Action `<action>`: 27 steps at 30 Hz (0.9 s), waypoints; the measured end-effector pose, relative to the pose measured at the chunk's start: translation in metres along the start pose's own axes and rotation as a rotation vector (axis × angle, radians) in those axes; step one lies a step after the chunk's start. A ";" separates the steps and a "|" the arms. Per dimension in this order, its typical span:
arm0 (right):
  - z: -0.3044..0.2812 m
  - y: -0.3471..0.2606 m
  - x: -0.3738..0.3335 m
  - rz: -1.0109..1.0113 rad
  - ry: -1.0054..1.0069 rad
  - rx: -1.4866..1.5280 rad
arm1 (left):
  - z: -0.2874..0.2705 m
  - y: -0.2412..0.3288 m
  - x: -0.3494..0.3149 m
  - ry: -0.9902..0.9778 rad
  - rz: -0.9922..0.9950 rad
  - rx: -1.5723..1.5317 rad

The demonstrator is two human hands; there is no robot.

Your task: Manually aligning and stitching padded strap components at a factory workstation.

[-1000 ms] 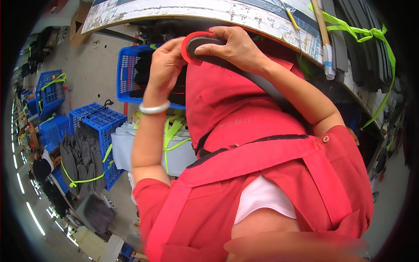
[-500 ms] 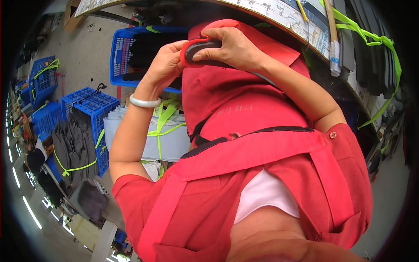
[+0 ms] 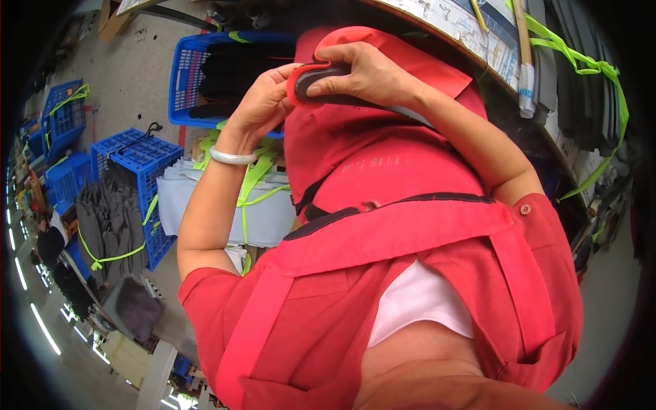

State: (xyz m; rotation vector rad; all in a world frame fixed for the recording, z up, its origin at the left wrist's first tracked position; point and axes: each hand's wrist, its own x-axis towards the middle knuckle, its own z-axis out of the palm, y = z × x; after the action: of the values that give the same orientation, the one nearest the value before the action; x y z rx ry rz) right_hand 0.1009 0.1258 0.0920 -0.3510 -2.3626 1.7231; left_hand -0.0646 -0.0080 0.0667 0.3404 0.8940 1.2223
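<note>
Over my lap, both hands are on a flexible layered piece (image 3: pixel 296 89) with a red face and a dark grey face, curled at its left end. My right hand (image 3: pixel 369 74) is closed on it, thumb pressed on the dark side and fingers bent over the red side. My left hand (image 3: pixel 262 101) pinches the red edge at the curled end with its fingertips. The rest of the piece passes behind my right hand, so its full shape is hidden. Beneath it lies my red apron (image 3: pixel 403 174). A pale bangle (image 3: pixel 232 157) circles my left wrist.
A worktable (image 3: pixel 437 31) edges the far side, with dark strips (image 3: pixel 588 89) tied by green ribbon at its right. To the left stand a blue crate (image 3: pixel 181 89) of black pieces, a tied white stack (image 3: pixel 205 205) and a bundle of grey pieces (image 3: pixel 113 219) by another crate.
My hands and the layered piece have shifted very slightly to the right in the picture. The grip of both hands looks the same.
</note>
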 end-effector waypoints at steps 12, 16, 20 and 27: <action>0.002 0.035 0.012 0.164 0.218 -0.164 | 0.009 0.010 0.006 0.445 0.627 0.540; 0.003 0.031 0.006 0.196 0.223 -0.093 | 0.011 -0.003 0.028 0.402 0.534 0.798; 0.009 0.032 0.010 0.103 0.421 -0.262 | 0.007 -0.012 0.038 0.387 0.633 0.932; -0.015 0.062 0.029 0.116 0.357 -0.295 | -0.006 -0.028 0.037 0.232 0.157 0.464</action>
State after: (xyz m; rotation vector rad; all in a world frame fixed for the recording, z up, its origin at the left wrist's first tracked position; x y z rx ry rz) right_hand 0.0822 0.1666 0.0385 -0.7848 -2.3565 1.2217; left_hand -0.0479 0.0151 0.0291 0.6579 1.3763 1.2049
